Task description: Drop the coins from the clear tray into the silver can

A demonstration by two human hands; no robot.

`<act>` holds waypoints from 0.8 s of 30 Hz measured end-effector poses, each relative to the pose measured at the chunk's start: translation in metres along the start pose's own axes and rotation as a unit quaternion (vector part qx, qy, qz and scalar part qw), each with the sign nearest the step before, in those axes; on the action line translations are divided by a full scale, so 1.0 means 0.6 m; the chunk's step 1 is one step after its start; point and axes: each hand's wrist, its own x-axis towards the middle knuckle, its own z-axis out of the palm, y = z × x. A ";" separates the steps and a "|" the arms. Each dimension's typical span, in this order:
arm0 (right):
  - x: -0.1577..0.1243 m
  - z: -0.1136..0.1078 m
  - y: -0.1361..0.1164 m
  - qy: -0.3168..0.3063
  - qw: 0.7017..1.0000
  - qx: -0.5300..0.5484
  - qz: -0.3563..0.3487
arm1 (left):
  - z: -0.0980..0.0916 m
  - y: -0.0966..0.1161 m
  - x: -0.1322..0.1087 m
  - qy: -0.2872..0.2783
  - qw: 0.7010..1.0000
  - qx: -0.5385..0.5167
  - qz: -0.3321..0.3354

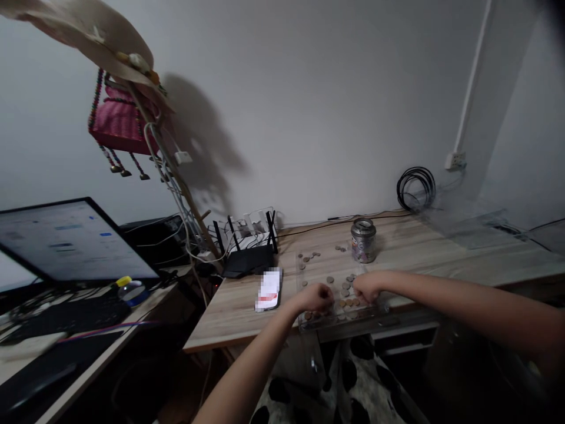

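Note:
Both my hands reach over a clear plastic tray [304, 321] near the front edge of a wooden desk [229, 318]. Several coins [348, 288] lie scattered on the tray. My left hand [315, 297] is closed, fingers curled down among the coins at the tray's left. My right hand [366, 287] is also closed in a pinch over coins in the middle. What either hand holds is too small to see. A metal tin can [364, 240] with an open top stands behind the coins.
A black router [247, 259] with antennas and a card-like white object [268, 290] sit left of the tray. A monitor [66, 241], keyboard and cables fill a lower desk at left. A coiled black cable [415, 188] hangs on the wall at right.

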 end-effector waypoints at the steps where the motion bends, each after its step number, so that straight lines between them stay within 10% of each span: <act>1: 0.003 -0.007 -0.003 0.015 1.000 0.006 0.002 | 0.003 -0.002 0.007 0.029 0.992 -0.121 -0.012; 10: 0.039 -0.079 -0.034 0.127 0.991 0.044 -0.012 | 0.009 0.017 0.038 0.006 0.869 -0.488 -0.080; 14: 0.027 -0.048 -0.027 0.116 0.992 0.042 -0.012 | 0.007 0.016 0.022 0.047 0.755 -0.653 -0.039; 24: 0.014 0.039 -0.005 -0.026 0.998 0.057 -0.019 | 0.039 0.012 0.035 0.139 0.663 -0.736 0.004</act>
